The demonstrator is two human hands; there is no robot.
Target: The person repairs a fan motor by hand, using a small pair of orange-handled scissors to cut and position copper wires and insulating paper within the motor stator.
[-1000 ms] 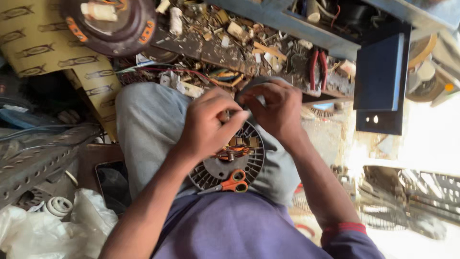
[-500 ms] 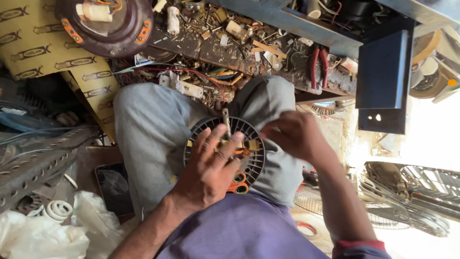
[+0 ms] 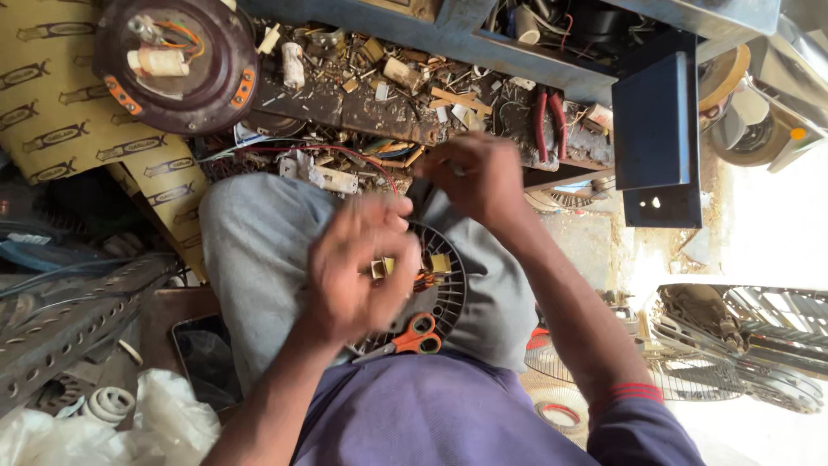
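Since half a second ago, the left hand [image 3: 354,263] has been lifted off the motor [image 3: 431,285] and is now blurred in motion just above it, while the right hand [image 3: 474,177] has been drawn up toward the motor's far edge. The motor, a round dark part with radial fins, is rested on the lap, on the grey trousers [image 3: 250,250].

The left hand's fingers are curled together, but whether anything is gripped cannot be told through the blur. The right hand's fingertips are pinched on something small and dark at the motor's far rim; its kind cannot be made out. Copper-coloured windings and small pale blocks are seen at the motor's centre. Orange-handled scissors [image 3: 412,336] are laid on the motor's near edge, toward the body.

Beyond the motor, a cluttered bench [image 3: 388,103] of scraps and wires is seen, with red-handled pliers [image 3: 545,121] on it and a round housing [image 3: 177,65] to the motor's far left. A phone [image 3: 203,362] lies on the near left of the motor, beside the knee.

For this step to be done well, the motor is best kept steady on the lap, and the pinched piece is best held taut so that the fine windings are not strained.
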